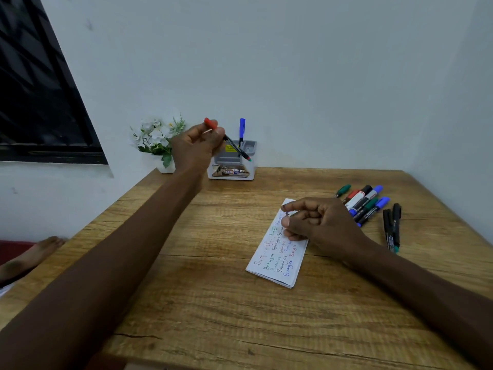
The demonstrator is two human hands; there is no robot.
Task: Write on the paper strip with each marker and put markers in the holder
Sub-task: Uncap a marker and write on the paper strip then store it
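Red-capped marker (236,148): pinched in the left hand (197,146), fingers curled round its upper barrel, in the air just over the holder (230,172) at 12 o'clock on the table (213,289). Barrel tilted, lower end toward 4 o'clock over a compartment; judged to be lining up for the drop.

Holder contents: one blue marker (242,129) upright; nothing else visible inside.

Right hand (314,220) rests on the paper strip (274,260) at 3 o'clock, fingers curled, likely pinning it. Cannot tell whether it holds anything. Strip carries several coloured lines.

Loose markers (365,201) lie at 2 o'clock, so much remains.
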